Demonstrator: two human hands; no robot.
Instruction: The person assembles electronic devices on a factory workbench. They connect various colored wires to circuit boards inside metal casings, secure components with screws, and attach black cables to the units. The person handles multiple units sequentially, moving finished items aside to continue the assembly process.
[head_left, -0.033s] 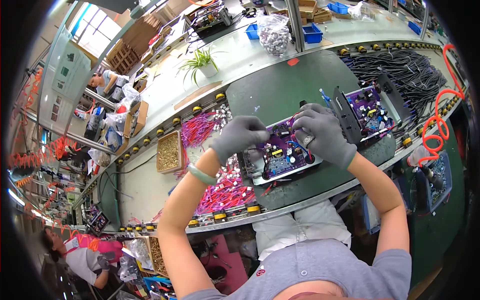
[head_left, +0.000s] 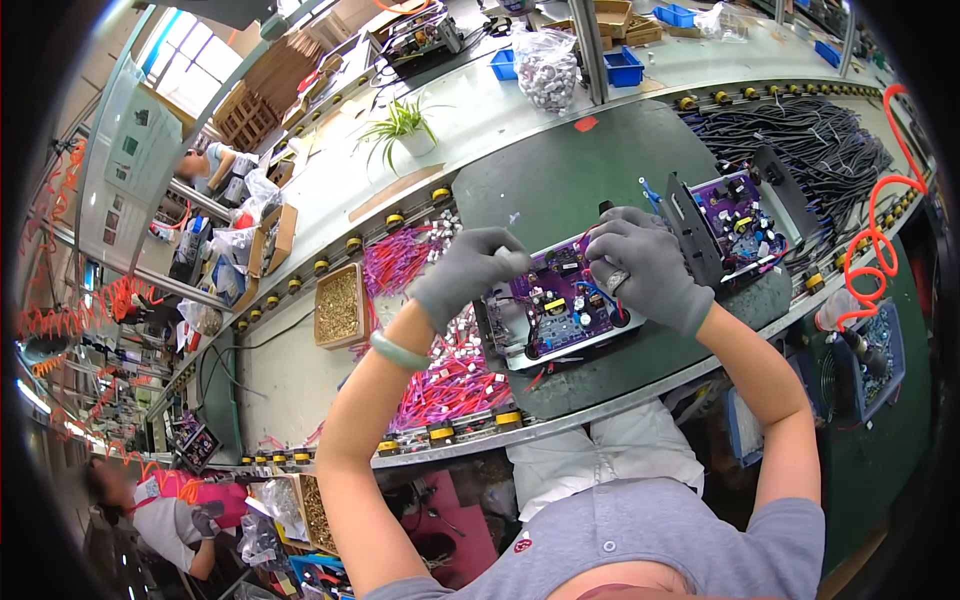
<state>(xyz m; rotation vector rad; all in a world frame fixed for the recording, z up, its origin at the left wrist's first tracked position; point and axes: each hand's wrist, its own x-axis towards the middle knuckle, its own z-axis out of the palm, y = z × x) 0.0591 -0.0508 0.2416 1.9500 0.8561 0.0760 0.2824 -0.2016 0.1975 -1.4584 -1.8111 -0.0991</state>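
Note:
A purple circuit board (head_left: 570, 318) full of parts lies in an open metal casing (head_left: 545, 361) on the green mat. My gloved left hand (head_left: 468, 278) hovers at the board's far left corner, its fingers bent together; a pale bit shows at the fingertips, too small to name. Over the board's far right part, my gloved right hand (head_left: 648, 265) is closed with curled fingers. What those fingers hold is hidden, though a small black tip (head_left: 605, 207) sticks out beyond them. A blue wire (head_left: 600, 291) runs on the board below that hand.
Right of the casing stands a second open unit (head_left: 740, 225) with black panels. Red-purple wires with white connectors (head_left: 450, 385) and a tray of brass-coloured parts (head_left: 340, 308) lie left. Black cables (head_left: 800, 150) heap at far right, near a coiled orange hose (head_left: 885, 250).
My left hand has drawn slightly left, away from the board, baring more of its far left corner. My right hand stays in place.

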